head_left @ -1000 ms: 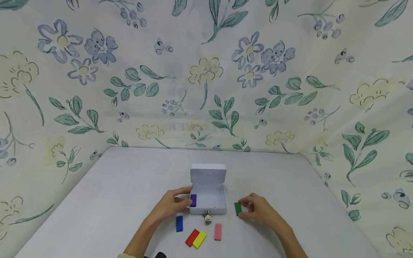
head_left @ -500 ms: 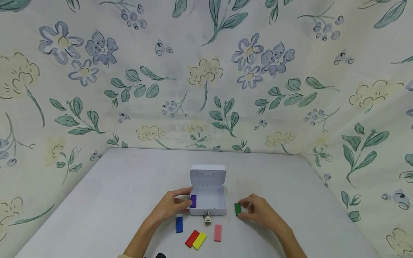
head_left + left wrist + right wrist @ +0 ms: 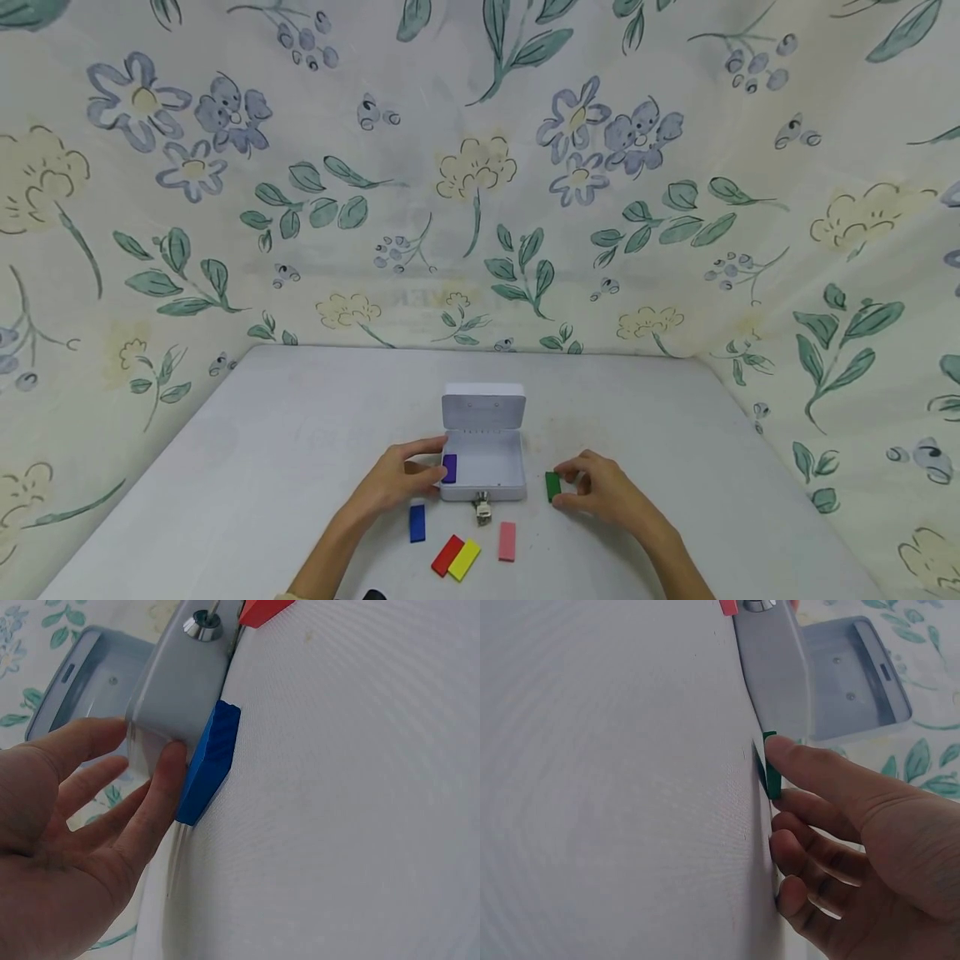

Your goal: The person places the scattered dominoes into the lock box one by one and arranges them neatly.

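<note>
A small white metal cash box (image 3: pixel 483 492) stands with its lid (image 3: pixel 483 408) raised and keys (image 3: pixel 483 510) hanging from the front lock. Inside, against the left wall, is a purple block (image 3: pixel 450 468). My left hand (image 3: pixel 397 475) holds the box's left side, thumb at the rim, fingers against the outer wall. To the right of the box, my right hand (image 3: pixel 600 492) pinches a flat green block (image 3: pixel 773 769) between thumb and index finger; the block is at the tabletop. The other right fingers curl loosely in the right wrist view.
In front of the box lie a blue block (image 3: pixel 417 523), a red block (image 3: pixel 447 556), a yellow block (image 3: pixel 464 560) touching the red one, and a pink block (image 3: pixel 507 542). Floral cloth (image 3: pixel 480 208) hangs around the white table (image 3: pixel 315 400). A dark object (image 3: pixel 373 594) shows at the bottom edge.
</note>
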Demonstrator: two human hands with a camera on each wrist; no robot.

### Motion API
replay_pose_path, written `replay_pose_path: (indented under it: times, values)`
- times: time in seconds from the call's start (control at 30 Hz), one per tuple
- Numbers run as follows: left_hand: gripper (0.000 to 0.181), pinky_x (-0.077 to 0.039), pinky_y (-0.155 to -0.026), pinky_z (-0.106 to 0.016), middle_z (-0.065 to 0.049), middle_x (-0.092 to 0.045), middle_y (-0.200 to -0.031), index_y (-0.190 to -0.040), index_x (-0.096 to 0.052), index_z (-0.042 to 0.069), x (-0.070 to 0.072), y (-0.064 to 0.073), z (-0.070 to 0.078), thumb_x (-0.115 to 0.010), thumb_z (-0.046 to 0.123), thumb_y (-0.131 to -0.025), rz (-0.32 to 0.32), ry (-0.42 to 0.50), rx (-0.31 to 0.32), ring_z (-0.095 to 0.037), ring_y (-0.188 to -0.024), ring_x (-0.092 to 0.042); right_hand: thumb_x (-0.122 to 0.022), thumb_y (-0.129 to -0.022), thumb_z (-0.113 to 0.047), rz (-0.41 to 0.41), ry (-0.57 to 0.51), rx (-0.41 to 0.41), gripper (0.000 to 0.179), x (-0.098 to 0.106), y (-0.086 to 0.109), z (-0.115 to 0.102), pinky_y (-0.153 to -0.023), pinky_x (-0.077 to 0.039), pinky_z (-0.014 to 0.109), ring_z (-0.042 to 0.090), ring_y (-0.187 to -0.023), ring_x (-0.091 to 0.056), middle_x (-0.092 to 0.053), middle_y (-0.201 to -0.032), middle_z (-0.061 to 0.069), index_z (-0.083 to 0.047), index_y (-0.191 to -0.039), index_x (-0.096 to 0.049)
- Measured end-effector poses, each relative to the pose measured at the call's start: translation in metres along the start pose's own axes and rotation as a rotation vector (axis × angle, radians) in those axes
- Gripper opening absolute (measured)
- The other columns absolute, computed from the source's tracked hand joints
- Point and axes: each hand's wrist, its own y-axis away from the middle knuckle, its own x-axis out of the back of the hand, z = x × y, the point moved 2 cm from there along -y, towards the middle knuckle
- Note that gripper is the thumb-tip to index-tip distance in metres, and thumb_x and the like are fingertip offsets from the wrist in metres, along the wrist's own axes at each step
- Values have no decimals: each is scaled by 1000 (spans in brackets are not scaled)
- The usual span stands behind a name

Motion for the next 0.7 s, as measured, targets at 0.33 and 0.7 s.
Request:
replay_pose_path:
  times: [0.33, 0.7]
  values:
    - [54, -61, -81, -37, -18, -53, -144, -141, -54, 13, -1, 0, 1, -70, 24, -90, 3, -14, 2, -23, -94, -72, -82, -79, -28, 7, 12, -10, 43, 0, 1, -1, -62, -46, 16, 7, -74, -52, -63, -96, 2, -4, -113, -69]
    - [53, -61, -83, -40, -18, -55, -142, -140, -55, 14, -1, -1, -1, -70, 24, -90, 13, -28, 12, -22, -95, -71, -81, -79, -31, 12, 20, -32, 44, -2, 0, -2, -63, -46, 17, 9, -75, -52, -63, -96, 1, -6, -113, -69]
